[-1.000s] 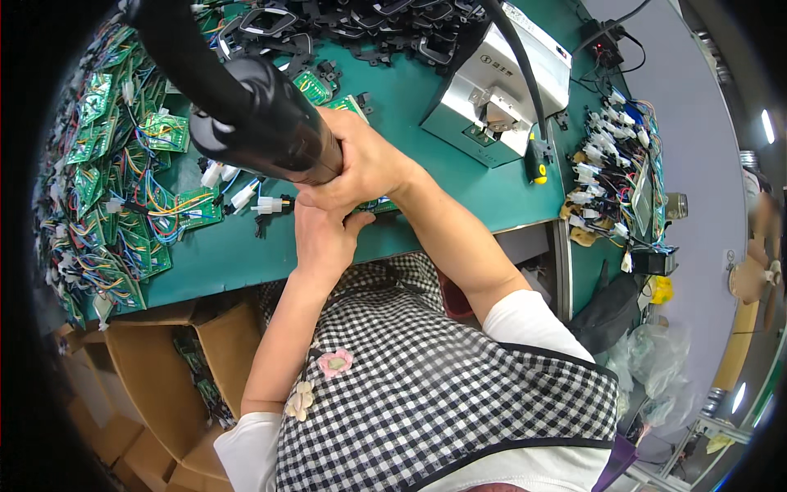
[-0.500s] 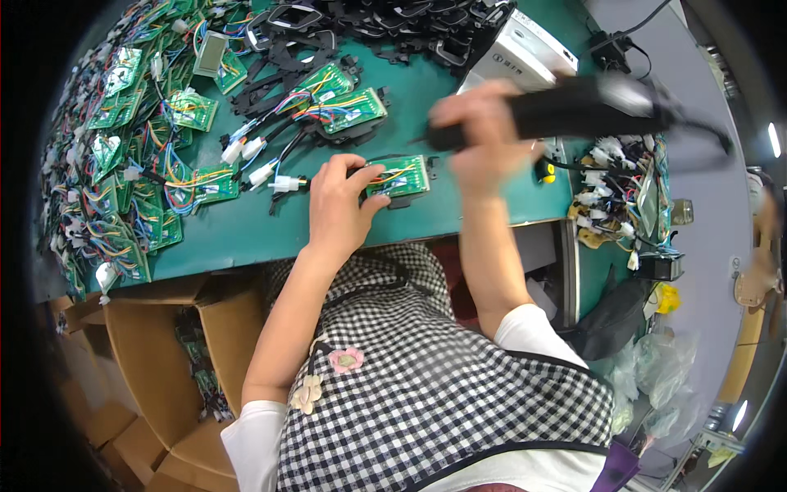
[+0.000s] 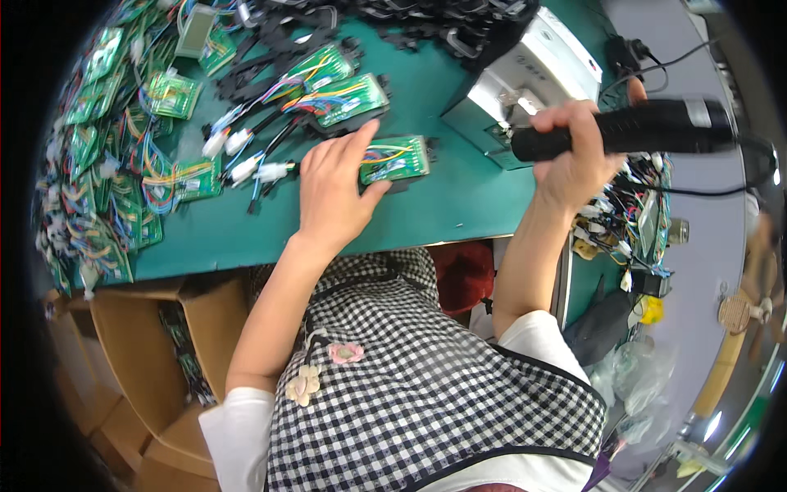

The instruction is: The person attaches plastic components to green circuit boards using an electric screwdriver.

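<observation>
My right hand [image 3: 574,156] is closed around a black corded electric screwdriver [image 3: 664,127]. The tool lies nearly level, its front end beside the metal face of a box-shaped screw feeder [image 3: 537,66]. Its bit is too small to make out. On the green table, my left hand [image 3: 334,176] straddles the left end of a green circuit board [image 3: 398,158] with coloured wires, set in a black plastic frame. Its fingers are stretched and apart, with the index finger above the board's far edge and the thumb by the near edge. The hand hides part of the wires.
Two more wired boards [image 3: 348,100] in black frames lie just beyond. Heaped wired boards [image 3: 106,164] cover the table's left side, and black plastic frames [image 3: 402,20] its back. White connectors [image 3: 611,217] are piled at the right. A cardboard box [image 3: 135,344] stands below left.
My right hand has carried the screwdriver rightward and a little nearer, beside the screw feeder. My left index finger has straightened and spread off the board. The whole view has shifted slightly.
</observation>
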`<state>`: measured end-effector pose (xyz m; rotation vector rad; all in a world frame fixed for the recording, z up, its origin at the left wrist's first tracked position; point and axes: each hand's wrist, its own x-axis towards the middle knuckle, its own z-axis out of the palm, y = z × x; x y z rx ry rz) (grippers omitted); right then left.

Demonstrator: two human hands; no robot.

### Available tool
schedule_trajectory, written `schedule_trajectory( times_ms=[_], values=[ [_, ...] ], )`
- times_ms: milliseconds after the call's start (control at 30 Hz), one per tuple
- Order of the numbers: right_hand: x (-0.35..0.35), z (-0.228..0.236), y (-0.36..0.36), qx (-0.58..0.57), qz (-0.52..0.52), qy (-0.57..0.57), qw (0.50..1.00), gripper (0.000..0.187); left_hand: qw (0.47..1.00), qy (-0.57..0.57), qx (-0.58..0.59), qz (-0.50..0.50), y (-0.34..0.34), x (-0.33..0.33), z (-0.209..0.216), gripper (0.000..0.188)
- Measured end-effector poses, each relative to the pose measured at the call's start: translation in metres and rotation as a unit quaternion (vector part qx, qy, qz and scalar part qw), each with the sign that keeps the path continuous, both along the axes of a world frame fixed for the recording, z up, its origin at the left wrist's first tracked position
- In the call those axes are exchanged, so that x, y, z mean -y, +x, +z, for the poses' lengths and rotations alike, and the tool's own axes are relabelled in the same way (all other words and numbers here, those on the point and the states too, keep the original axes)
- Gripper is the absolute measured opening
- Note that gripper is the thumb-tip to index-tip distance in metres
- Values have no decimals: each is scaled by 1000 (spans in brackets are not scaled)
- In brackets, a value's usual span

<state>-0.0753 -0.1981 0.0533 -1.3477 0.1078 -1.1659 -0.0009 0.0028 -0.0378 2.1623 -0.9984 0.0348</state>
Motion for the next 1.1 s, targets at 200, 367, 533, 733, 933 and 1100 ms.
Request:
schedule_trajectory(
  times_ms=[200, 367, 533, 733, 933, 1100],
  values=[
    [-76, -22, 10, 41, 94, 42, 994, 80, 999, -33, 3, 8, 1, 3, -8, 74],
    [-91, -35, 26, 13, 154, 44, 987, 81, 999, -36, -5, 12, -2, 6, -5, 74],
    [-93, -42, 32, -22, 175, 37, 984, 84, 999, -41, -2, 19, -3, 5, -5, 76],
    [-92, -52, 41, -76, 206, -41, 975, 67, 998, -60, 4, 28, 0, 6, -11, 71],
    [-77, -60, 45, -83, 303, -170, 934, 72, 997, -67, -10, 44, -2, 4, -6, 66],
    [-76, -56, 28, -146, 224, -168, 949, 74, 1000, -12, 10, 22, -4, 5, -6, 68]
  ],
)
